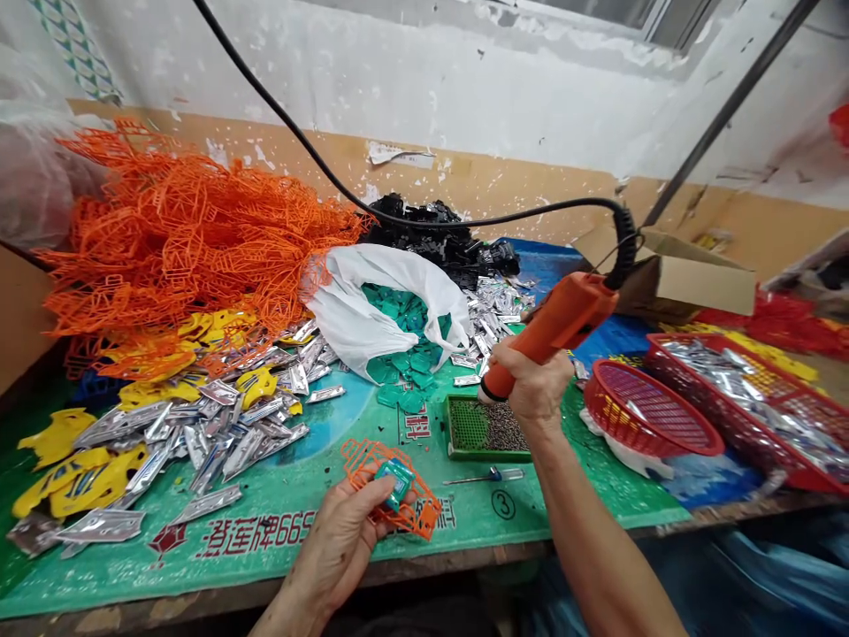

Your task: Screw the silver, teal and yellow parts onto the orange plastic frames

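My left hand (341,540) grips an orange plastic frame (381,482) with a small teal part (396,482) set in it, held just above the table's front edge. My right hand (531,380) is closed round an orange electric screwdriver (557,327), whose tip points down into a green tray of small screws (487,431). A black coiled cable (424,221) runs from the tool's back up and to the left.
A heap of orange frames (179,230) fills the back left, over yellow parts (80,478) and silver parts (218,425). A white bag of teal parts (391,318), black parts (438,234), two red baskets (653,411) and a cardboard box (690,270) stand around. A small screwdriver (487,476) lies by the tray.
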{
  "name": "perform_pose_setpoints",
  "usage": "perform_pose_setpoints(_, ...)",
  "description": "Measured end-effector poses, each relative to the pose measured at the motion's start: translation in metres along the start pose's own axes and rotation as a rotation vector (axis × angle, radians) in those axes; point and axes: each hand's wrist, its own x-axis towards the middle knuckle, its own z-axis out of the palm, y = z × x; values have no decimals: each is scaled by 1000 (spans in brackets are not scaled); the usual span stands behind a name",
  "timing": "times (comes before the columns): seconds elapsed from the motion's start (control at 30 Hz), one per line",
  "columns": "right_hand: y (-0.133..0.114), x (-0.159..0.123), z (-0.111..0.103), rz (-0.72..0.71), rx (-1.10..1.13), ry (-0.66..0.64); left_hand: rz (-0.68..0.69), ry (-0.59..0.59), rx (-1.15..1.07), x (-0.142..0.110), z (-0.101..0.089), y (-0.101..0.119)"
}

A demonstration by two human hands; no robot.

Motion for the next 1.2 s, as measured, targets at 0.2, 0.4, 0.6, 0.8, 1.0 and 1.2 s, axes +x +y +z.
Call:
perform_pose_setpoints(0.2, 5, -3, 1, 13, -16, -20, -6, 2, -2, -1, 0, 1)
perform_pose_setpoints(0.4, 6, -5, 2, 3, -21, -24, -2, -9, 8, -1, 0, 2)
perform_pose_setpoints(0.6, 7, -2, 1, -19, -32, 13, -8, -5, 1, 0, -1, 1)
perform_pose_setpoints(0.8, 8, -3, 2, -22, -23, 1, -13, 11, 4, 0, 1, 2)
perform_pose_setpoints(1.0, 8, -4, 2, -19, -7, -4, -13, -5, -1, -2, 0, 2)
perform_pose_setpoints(1.2, 8, -4, 1, -16, -29, -1, -15, -11, -22, -1, 0, 2)
